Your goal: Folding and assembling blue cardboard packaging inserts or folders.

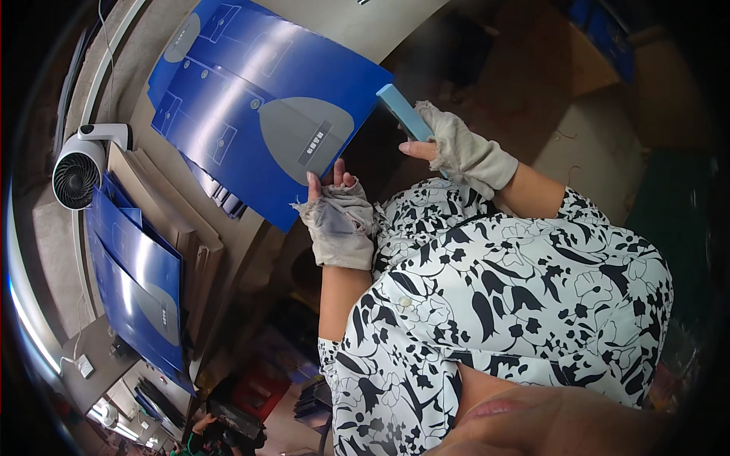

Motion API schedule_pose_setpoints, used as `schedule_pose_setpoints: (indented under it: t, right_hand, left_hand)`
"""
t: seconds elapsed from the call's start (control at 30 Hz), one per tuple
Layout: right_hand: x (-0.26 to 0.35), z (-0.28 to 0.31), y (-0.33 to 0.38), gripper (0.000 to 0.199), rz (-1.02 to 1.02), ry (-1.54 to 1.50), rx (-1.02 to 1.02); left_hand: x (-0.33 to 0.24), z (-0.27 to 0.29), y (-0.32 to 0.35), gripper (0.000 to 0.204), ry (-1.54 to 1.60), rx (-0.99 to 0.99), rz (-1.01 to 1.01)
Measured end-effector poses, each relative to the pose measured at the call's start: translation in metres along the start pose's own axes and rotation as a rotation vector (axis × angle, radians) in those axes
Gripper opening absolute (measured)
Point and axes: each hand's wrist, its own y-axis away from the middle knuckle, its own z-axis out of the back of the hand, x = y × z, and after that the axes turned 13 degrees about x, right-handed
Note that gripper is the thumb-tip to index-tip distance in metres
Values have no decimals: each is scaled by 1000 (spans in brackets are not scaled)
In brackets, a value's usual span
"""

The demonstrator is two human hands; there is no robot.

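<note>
My left hand wears a frayed, greyish fingerless glove. Its bare fingertips are apart and rest at the near edge of a large blue printed sheet with a grey rounded panel. The hand is open, and I see nothing gripped in it. In a similar worn glove, my right hand is closed around a flat light blue bar, thumb along its side. The bar's upper end sticks out near the sheet's right corner; its lower part is hidden by the hand. What exactly the bar is, I cannot tell.
More blue printed sheets lean at the left beside brown cardboard. A small fan is near the wall. A white power socket with a cord sits lower left. Further back, part of another person shows beside a red crate.
</note>
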Motion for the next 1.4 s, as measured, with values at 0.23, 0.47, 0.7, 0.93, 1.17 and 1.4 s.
schedule_pose_setpoints:
  t: [0.23,0.47,0.7,0.93,1.17,1.4]
  right_hand:
    - [12,4,-9,61,-34,-112,-5]
    - [-17,8,-18,54,16,-84,36]
    - [-1,17,-22,50,-184,-275,115]
    - [2,41,-39,49,-61,-86,161]
    - [18,-6,-16,53,53,50,323]
    - [41,-49,-15,48,-125,14,457]
  left_hand:
    - [7,7,-1,28,0,116,36]
    - [8,2,2,29,0,112,38]
    - [9,5,7,31,-12,131,24]
    - [-31,29,25,37,-187,-63,-253]
    - [-24,30,23,26,-402,-70,-253]
    - [-14,18,25,31,-504,-208,-200]
